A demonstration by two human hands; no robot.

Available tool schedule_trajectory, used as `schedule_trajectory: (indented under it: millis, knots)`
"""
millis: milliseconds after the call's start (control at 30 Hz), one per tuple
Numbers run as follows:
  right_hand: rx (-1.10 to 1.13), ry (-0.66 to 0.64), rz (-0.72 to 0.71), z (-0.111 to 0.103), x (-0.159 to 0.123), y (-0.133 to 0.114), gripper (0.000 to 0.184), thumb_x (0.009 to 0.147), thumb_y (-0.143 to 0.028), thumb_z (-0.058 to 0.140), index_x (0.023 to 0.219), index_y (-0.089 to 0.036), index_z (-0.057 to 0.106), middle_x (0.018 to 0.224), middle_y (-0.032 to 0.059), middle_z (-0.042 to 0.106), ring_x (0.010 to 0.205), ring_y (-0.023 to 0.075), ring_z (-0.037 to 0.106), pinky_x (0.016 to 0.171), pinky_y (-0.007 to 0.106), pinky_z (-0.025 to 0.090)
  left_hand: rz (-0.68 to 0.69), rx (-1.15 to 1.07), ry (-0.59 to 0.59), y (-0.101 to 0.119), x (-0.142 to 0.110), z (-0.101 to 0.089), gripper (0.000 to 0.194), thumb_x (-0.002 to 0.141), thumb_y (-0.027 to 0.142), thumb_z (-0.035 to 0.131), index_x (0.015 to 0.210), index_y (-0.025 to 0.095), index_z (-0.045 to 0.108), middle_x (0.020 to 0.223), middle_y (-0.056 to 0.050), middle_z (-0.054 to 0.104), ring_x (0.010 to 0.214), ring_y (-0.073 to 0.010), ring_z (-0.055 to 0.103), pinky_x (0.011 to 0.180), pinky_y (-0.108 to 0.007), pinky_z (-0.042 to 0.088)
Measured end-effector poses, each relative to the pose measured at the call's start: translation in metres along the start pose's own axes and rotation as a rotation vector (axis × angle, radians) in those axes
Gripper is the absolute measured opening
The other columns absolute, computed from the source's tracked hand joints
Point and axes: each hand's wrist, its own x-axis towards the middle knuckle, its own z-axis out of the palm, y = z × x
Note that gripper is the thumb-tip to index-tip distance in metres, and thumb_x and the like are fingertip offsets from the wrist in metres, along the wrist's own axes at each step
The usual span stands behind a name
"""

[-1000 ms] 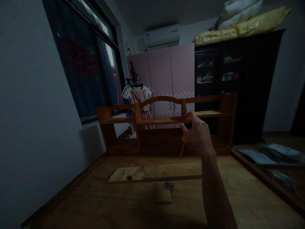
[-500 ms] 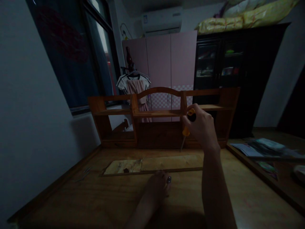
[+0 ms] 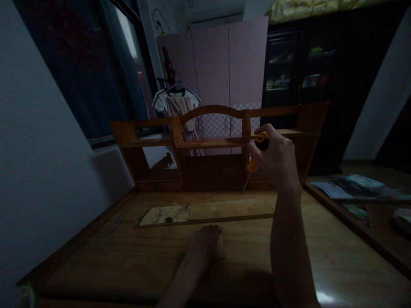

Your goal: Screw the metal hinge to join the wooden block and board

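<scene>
My right hand [image 3: 276,156] is raised above the table, fingers wrapped round the yellow-and-black handle of a screwdriver [image 3: 252,166]. Its thin shaft slants down and left, with the tip in front of the wooden shelf unit [image 3: 212,143]. My left hand [image 3: 204,241] rests low on the wooden tabletop [image 3: 154,265], fingers curled over. A small pale edge [image 3: 220,251] shows beside its palm; what it belongs to is mostly covered. Just beyond the left hand lies a long narrow wooden board [image 3: 231,209] with a torn, stained patch at its left end.
Thin metal-looking pieces [image 3: 114,224] lie on the tabletop at left, near the wall [image 3: 48,171]. Papers and packages [image 3: 359,187] sit past the raised right edge. Behind the shelf unit stand a pink wardrobe [image 3: 212,64] and hung clothes [image 3: 180,102].
The view has tipped slightly downward. My left hand has turned and curled over; the shiny small thing beside it no longer shows. My right hand still holds the screwdriver at much the same place.
</scene>
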Motion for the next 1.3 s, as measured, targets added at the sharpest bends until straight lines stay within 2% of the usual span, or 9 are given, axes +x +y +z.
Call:
schedule_trajectory:
  millis: [67, 233, 367, 433, 600, 700, 867, 1067, 1300]
  knots:
    - [-0.001, 0.006, 0.005, 0.0, 0.0, 0.001, 0.022, 0.081, -0.03, 0.059, 0.101, -0.022, 0.061, 0.083, 0.0055, 0.069, 0.075, 0.0233, 0.064, 0.067, 0.033, 0.041, -0.065, -0.142, 0.029, -0.008, -0.005, -0.008, 0.022, 0.098, 0.026, 0.044, 0.099, 0.018, 0.065, 0.096, -0.009, 0.07, 0.088, -0.0221, 0.067, 0.074, -0.029, 0.046]
    - [0.007, 0.005, 0.005, 0.003, 0.0, 0.002, 0.023, 0.08, -0.03, 0.059, 0.102, -0.022, 0.062, 0.083, 0.0052, 0.069, 0.076, 0.023, 0.064, 0.067, 0.033, 0.042, 0.024, -0.391, -0.001, -0.021, -0.017, -0.015, 0.015, 0.091, 0.029, 0.054, 0.084, 0.019, 0.064, 0.095, -0.005, 0.068, 0.088, -0.0202, 0.064, 0.077, -0.027, 0.045]
    - [0.017, -0.003, -0.015, 0.005, 0.0, 0.001, 0.024, 0.08, -0.029, 0.06, 0.102, -0.022, 0.062, 0.084, 0.0061, 0.07, 0.077, 0.0236, 0.065, 0.068, 0.034, 0.043, 0.016, -0.521, 0.04, -0.025, -0.017, -0.008, 0.01, 0.085, 0.028, 0.063, 0.089, 0.019, 0.062, 0.103, -0.006, 0.066, 0.097, -0.0214, 0.061, 0.086, -0.029, 0.045]
    - [0.028, -0.013, -0.017, 0.005, 0.0, 0.0, 0.024, 0.08, -0.03, 0.059, 0.103, -0.022, 0.063, 0.084, 0.0062, 0.069, 0.077, 0.0237, 0.064, 0.069, 0.035, 0.043, -0.002, -0.573, 0.044, -0.029, -0.013, -0.006, 0.019, 0.081, 0.027, 0.066, 0.098, 0.019, 0.062, 0.107, -0.007, 0.065, 0.1, -0.0217, 0.06, 0.087, -0.03, 0.046]
    - [0.071, -0.034, -0.026, 0.004, 0.001, -0.001, 0.025, 0.08, -0.029, 0.059, 0.104, -0.022, 0.063, 0.085, 0.0059, 0.069, 0.076, 0.0228, 0.064, 0.07, 0.035, 0.044, -0.11, -0.585, -0.076, -0.041, 0.008, -0.005, 0.041, 0.065, 0.023, 0.078, 0.104, 0.017, 0.064, 0.108, -0.007, 0.066, 0.1, -0.0227, 0.06, 0.082, -0.029, 0.046]
    - [0.071, -0.023, -0.026, 0.003, 0.001, 0.001, 0.026, 0.08, -0.029, 0.059, 0.104, -0.023, 0.063, 0.083, 0.0056, 0.068, 0.076, 0.023, 0.063, 0.07, 0.035, 0.044, -0.149, -0.576, -0.19, -0.046, 0.021, -0.005, 0.043, 0.06, 0.024, 0.081, 0.099, 0.015, 0.066, 0.098, -0.007, 0.069, 0.088, -0.0213, 0.062, 0.069, -0.025, 0.045]
    - [0.073, -0.037, -0.02, 0.002, 0.0, 0.004, 0.027, 0.081, -0.032, 0.059, 0.107, -0.023, 0.063, 0.086, 0.0069, 0.068, 0.08, 0.0243, 0.062, 0.07, 0.035, 0.044, -0.135, -0.442, -0.238, -0.053, 0.029, -0.008, 0.044, 0.053, 0.031, 0.083, 0.091, 0.015, 0.068, 0.097, -0.006, 0.07, 0.087, -0.0219, 0.063, 0.064, -0.024, 0.042]
    - [0.111, -0.061, -0.007, 0.002, 0.0, 0.006, 0.03, 0.082, -0.032, 0.058, 0.111, -0.024, 0.063, 0.091, 0.0075, 0.068, 0.083, 0.0253, 0.063, 0.074, 0.037, 0.044, -0.119, -0.522, -0.234, -0.059, 0.028, -0.013, 0.033, 0.06, 0.028, 0.076, 0.089, 0.015, 0.068, 0.09, -0.005, 0.071, 0.082, -0.0196, 0.064, 0.06, -0.023, 0.041]
    - [0.161, -0.08, -0.02, 0.001, 0.0, 0.005, 0.029, 0.082, -0.033, 0.058, 0.109, -0.024, 0.064, 0.092, 0.0069, 0.068, 0.083, 0.0251, 0.063, 0.074, 0.037, 0.043, -0.249, -0.619, -0.234, -0.077, 0.033, -0.013, 0.034, 0.064, 0.034, 0.075, 0.09, 0.012, 0.071, 0.082, -0.007, 0.072, 0.073, -0.0201, 0.065, 0.056, -0.023, 0.041]
